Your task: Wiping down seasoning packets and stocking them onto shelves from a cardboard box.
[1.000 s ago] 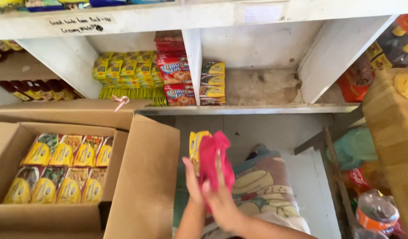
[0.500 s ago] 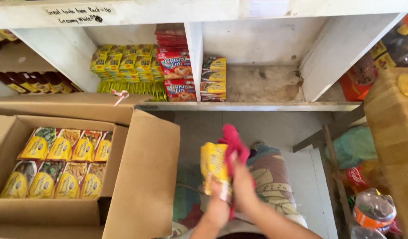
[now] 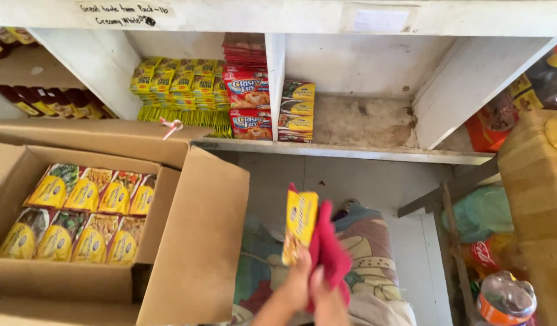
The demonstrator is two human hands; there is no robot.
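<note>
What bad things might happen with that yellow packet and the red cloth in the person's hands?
The yellow packet is pinched only at its lower end, so it might slip and drop onto the patterned fabric below. The red cloth is bunched against it between both hands, which may loosen the hold. The open cardboard box has a flap jutting out close by, which an arm might bump.

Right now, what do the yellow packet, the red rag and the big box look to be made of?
Yellow packet: glossy printed plastic or foil film, judging by its sheen and crimped edges.
Red cloth: soft woven fabric, matte; it folds and bunches in the hands.
Box: plain brown corrugated cardboard, matte, stiff flaps with creased folds.
</note>
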